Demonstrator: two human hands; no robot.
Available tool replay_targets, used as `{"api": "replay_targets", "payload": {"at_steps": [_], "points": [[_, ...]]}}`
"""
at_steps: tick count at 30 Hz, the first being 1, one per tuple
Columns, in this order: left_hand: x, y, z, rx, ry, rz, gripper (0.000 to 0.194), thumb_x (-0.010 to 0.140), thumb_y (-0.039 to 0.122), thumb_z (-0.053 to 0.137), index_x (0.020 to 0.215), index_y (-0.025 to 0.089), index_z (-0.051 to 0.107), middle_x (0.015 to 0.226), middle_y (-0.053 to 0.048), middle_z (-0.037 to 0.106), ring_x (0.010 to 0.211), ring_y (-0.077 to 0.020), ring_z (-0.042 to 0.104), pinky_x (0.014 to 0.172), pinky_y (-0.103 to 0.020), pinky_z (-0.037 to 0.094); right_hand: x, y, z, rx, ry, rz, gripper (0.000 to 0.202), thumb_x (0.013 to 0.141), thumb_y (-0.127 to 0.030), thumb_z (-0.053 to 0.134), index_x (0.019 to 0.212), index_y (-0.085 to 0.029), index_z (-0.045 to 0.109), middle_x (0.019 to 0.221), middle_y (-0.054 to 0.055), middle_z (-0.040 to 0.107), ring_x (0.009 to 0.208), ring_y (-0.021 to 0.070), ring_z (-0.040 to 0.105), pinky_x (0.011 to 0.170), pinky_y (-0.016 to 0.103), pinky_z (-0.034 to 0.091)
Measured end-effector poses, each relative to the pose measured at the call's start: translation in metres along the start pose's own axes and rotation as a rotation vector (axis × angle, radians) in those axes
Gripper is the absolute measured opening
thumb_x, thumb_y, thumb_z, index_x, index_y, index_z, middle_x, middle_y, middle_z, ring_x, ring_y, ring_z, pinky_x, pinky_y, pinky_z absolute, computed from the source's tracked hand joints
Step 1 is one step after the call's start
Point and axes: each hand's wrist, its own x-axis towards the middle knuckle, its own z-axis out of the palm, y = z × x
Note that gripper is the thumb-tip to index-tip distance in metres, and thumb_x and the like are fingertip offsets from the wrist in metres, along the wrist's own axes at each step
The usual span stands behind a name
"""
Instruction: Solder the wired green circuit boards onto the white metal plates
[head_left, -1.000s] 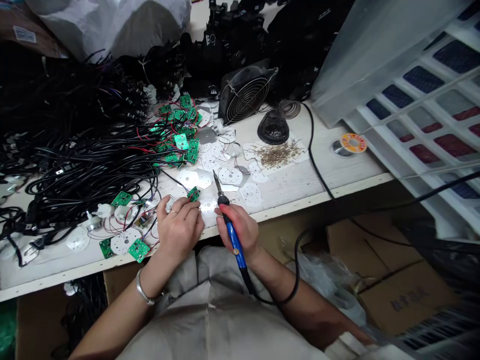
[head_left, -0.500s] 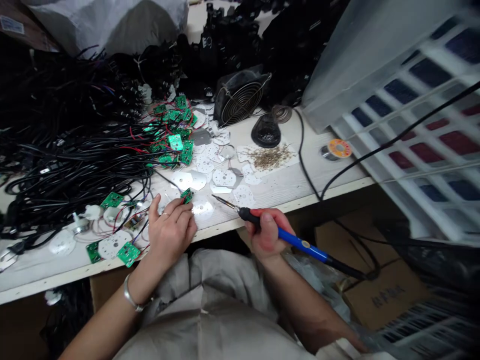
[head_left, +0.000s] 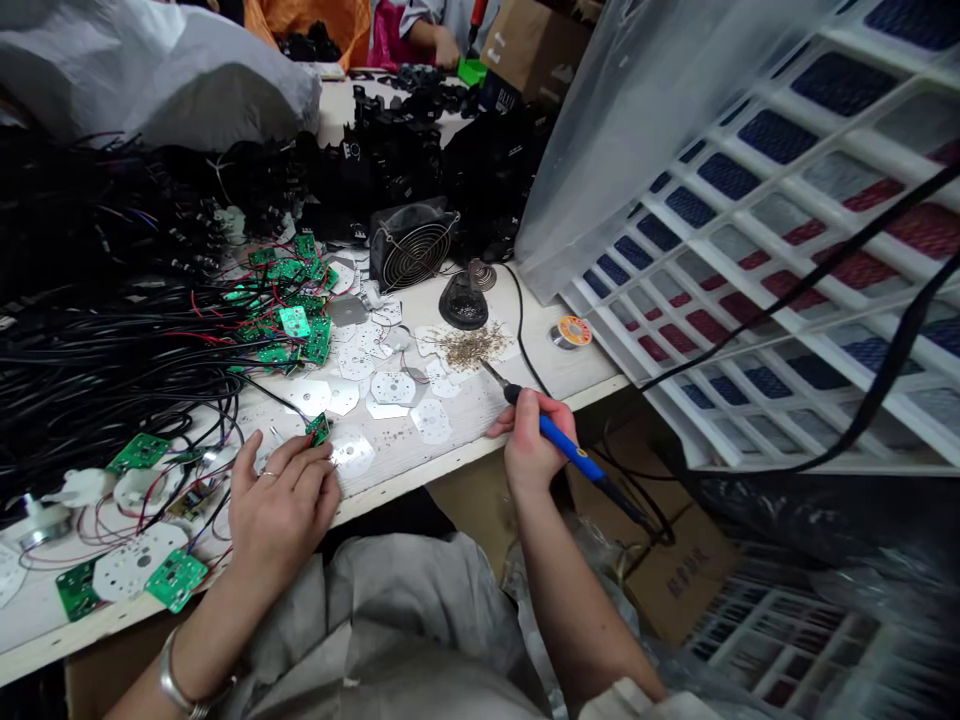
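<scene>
Right hand (head_left: 538, 442) grips likely light soldering iron (head_left: 561, 439) by its safer blue handle (head_left: 579, 457); left hand (head_left: 281, 510), hold unclear, touches green circuit board (head_left: 318, 428) left of iron.

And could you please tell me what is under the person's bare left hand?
A small green circuit board shows at the far edge of the left hand; whatever lies beneath the palm is covered.

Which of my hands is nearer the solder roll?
Right. Your right hand sits a little left of the solder roll, closer to you; your left hand is much farther left, at the small green board.
</scene>
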Motion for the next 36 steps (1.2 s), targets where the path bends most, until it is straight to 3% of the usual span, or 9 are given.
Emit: {"api": "replay_targets", "payload": {"at_steps": [14, 29, 33, 36], "points": [[0.001, 0.001, 0.000, -0.005, 0.009, -0.009, 0.008, 0.081, 0.013, 0.062, 0.083, 0.020, 0.060, 0.088, -0.002, 0.076, 0.089, -0.0256, 0.070, 0.104, -0.053, 0.035, 0.008, 0.002, 0.005, -0.140, -0.123, 0.041, 0.037, 0.076, -0.051, 0.069, 0.087, -0.017, 0.058, 0.053, -0.006, 0.064, 0.042, 0.0147, 0.064, 0.047, 0.024, 0.050], [-0.001, 0.002, 0.003, -0.017, 0.026, -0.040, 0.011, 0.079, 0.012, 0.061, 0.079, 0.022, 0.064, 0.087, -0.001, 0.076, 0.089, -0.0238, 0.069, 0.106, -0.052, 0.035, 0.009, 0.000, 0.004, -0.106, -0.123, 0.008, 0.031, 0.077, -0.044, 0.070, 0.086, -0.016, 0.061, 0.055, -0.004, 0.064, 0.043, 0.0155, 0.064, 0.047, 0.025, 0.051], [-0.001, 0.003, 0.002, -0.021, 0.001, -0.057, 0.011, 0.079, 0.012, 0.060, 0.079, 0.022, 0.065, 0.088, -0.001, 0.076, 0.090, -0.0239, 0.069, 0.106, -0.053, 0.034, -0.008, -0.007, 0.003, 0.018, -0.144, -0.006, 0.028, 0.081, -0.045, 0.066, 0.083, -0.018, 0.058, 0.050, -0.006, 0.062, 0.035, 0.0136, 0.058, 0.039, 0.024, 0.048], [0.000, 0.004, 0.000, -0.014, -0.019, -0.073, 0.012, 0.079, 0.011, 0.060, 0.078, 0.022, 0.064, 0.088, 0.000, 0.076, 0.091, -0.0236, 0.069, 0.106, -0.052, 0.033, -0.039, -0.012, 0.005, 0.122, -0.268, 0.021, 0.027, 0.083, -0.046, 0.064, 0.078, -0.020, 0.058, 0.042, -0.008, 0.054, 0.028, 0.0117, 0.049, 0.033, 0.023, 0.042]]}}
